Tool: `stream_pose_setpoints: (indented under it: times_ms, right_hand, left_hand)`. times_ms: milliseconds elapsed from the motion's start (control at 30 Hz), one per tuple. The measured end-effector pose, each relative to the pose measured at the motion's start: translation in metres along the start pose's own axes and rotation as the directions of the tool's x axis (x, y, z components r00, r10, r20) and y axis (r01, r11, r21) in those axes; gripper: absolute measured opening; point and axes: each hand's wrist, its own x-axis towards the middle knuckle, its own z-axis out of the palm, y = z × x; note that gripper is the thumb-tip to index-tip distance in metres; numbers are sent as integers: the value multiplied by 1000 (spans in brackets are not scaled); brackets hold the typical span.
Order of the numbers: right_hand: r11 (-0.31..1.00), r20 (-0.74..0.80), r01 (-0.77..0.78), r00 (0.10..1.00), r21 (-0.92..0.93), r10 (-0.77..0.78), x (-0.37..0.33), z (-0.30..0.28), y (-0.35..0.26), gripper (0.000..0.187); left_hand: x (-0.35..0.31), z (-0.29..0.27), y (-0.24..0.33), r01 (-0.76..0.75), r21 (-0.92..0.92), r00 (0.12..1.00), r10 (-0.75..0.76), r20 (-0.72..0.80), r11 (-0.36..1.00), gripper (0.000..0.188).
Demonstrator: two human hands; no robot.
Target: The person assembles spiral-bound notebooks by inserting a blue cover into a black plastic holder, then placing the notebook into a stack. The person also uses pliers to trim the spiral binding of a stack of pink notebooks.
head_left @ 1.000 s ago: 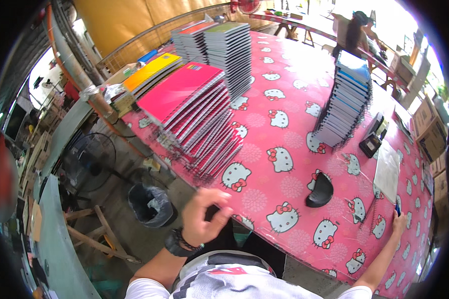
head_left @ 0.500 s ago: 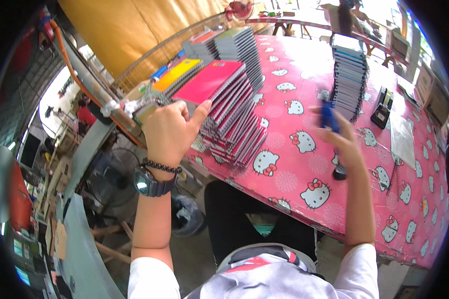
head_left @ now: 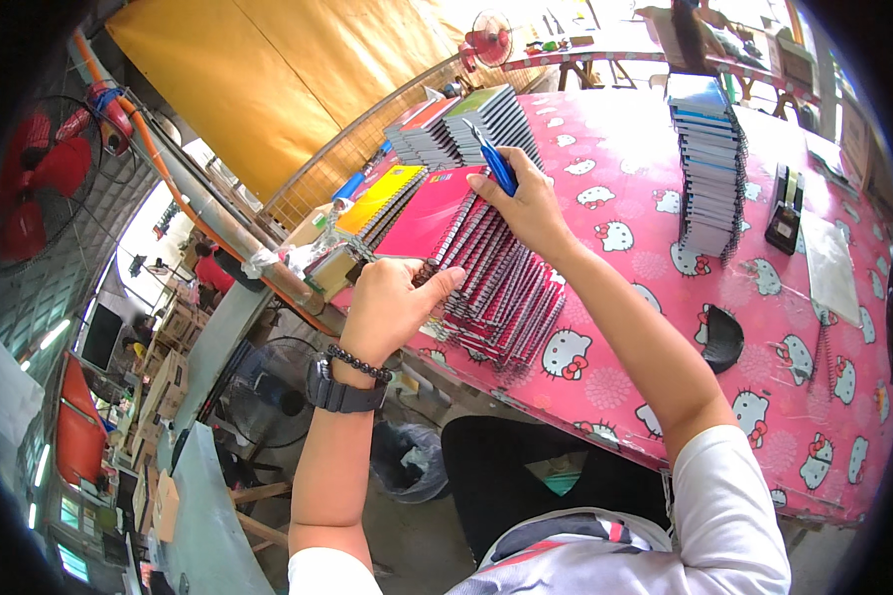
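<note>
Your right hand (head_left: 534,206) pinched a blue tool (head_left: 499,171); left hand (head_left: 392,299), grip unclear, curled at red notebooks (head_left: 432,213). Open worktop (head_left: 615,387) lay right of their spiral edges.

A black half-round item (head_left: 724,342) lies on the right portion of the pink patterned desk (head_left: 605,385). A black elongated device (head_left: 785,213) is positioned beside a pale flat sheet (head_left: 829,270). A plastic-lined bin (head_left: 405,476) stands on the floor near a dark fan (head_left: 268,399). A yellow tarpaulin (head_left: 268,89) hangs beyond the desk. An orange hose (head_left: 159,171) runs along a pole (head_left: 211,205).
</note>
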Motion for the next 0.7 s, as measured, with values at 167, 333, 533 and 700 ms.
stream_pose_setpoints:
  times_ms: [167,333,533,700]
  right_hand:
    - [976,-46,207,977,-64,-210,-8,-26,-4,51]
    - [963,329,212,933,-164,-149,-50,-49,-24,41]
    - [885,270,292,942,-363,-200,-61,-43,-20,42]
    - [873,288,309,935,-377,-206,-64,-40,-28,42]
  left_hand:
    - [3,-8,0,9,137,999,-14,30,991,46]
    - [5,-8,3,-1,135,1000,-3,25,991,45]
    - [6,-15,3,67,62,985,-75,153,996,36]
    - [3,-12,-8,47,-69,991,-37,132,997,32]
